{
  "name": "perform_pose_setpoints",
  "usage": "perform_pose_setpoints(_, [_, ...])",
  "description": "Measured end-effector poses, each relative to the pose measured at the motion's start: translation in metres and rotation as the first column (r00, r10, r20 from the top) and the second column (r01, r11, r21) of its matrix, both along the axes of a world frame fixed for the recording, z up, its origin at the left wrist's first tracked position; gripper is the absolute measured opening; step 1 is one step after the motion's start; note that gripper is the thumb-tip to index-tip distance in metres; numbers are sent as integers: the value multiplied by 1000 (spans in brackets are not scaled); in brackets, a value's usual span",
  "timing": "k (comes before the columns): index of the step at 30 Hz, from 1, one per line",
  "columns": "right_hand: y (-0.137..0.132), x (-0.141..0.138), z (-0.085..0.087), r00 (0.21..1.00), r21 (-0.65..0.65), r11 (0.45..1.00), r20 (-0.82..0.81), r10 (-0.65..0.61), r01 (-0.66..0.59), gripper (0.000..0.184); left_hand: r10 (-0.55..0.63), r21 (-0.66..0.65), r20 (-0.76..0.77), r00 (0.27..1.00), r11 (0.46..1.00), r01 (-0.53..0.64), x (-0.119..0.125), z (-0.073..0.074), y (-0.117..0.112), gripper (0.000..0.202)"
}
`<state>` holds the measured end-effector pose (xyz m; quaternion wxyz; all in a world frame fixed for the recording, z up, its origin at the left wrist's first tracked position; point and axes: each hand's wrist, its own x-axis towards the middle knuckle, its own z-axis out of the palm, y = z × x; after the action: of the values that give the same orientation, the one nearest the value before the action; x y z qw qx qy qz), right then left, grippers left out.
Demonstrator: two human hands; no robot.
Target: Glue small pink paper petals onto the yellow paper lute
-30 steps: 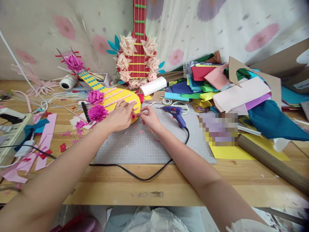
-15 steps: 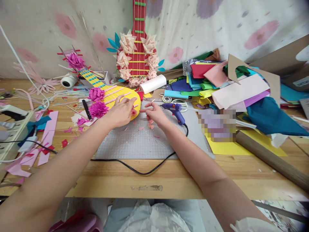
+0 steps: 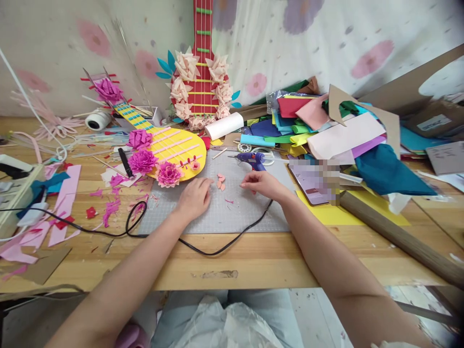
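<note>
My left hand (image 3: 196, 195) is low over the grey cutting mat (image 3: 174, 212), fingers stretched toward loose pink paper petals (image 3: 221, 182). Nothing shows in it. My right hand (image 3: 264, 184) hovers at the other side of these petals, fingers loosely bent and apart from the thumb, with no object visible. Left of centre lies a yellow paper guitar (image 3: 177, 140) with pink strips, magenta paper flowers (image 3: 143, 161), a pink layered flower (image 3: 168, 174) and a small pink flower (image 3: 195, 165). Beyond my right hand lies a blue glue gun (image 3: 253, 158). A thin white stick (image 3: 219, 153) rests on the mat.
A red guitar (image 3: 203, 92) with pale paper flowers leans at the back. Coloured paper (image 3: 290, 125) is heaped at the right, near a brown roll (image 3: 391, 232). A black cable (image 3: 213, 252) crosses the table front. Paper scraps (image 3: 65, 208) and a power strip (image 3: 18, 193) occupy the left.
Both hands have drawn back from the yellow guitar toward me, the right one also moving rightward. The white stick left my right hand and now lies on the mat. The view shifted slightly.
</note>
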<state>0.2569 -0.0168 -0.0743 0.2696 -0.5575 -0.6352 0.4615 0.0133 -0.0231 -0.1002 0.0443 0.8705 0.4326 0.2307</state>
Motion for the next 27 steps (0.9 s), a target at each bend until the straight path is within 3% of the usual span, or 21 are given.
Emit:
perform_pose_setpoints(5, [-6,22,13,988,-108,985,61,139,-132,32,34,-131,154,988,991,-14,-3,-10,5,26])
perform_pose_setpoints(11, [-4,31,12,987,-147,980,68,147,-136,35,123,-358,259,958,934,-23,0,-6,7,34])
perform_pose_setpoints(15, [-4,11,4,995,-73,992,-3,102,-102,30,184,-403,374,909,915,-19,7,-1,2,35])
perform_pose_setpoints(20, [-3,-31,-9,971,-31,995,-221,-96,91,30,229,-397,598,768,917,36,19,-3,3,34])
perform_pose_setpoints(27, [-1,-52,-18,898,-154,988,-431,-86,21,35,156,-426,705,691,873,238,37,-12,19,37])
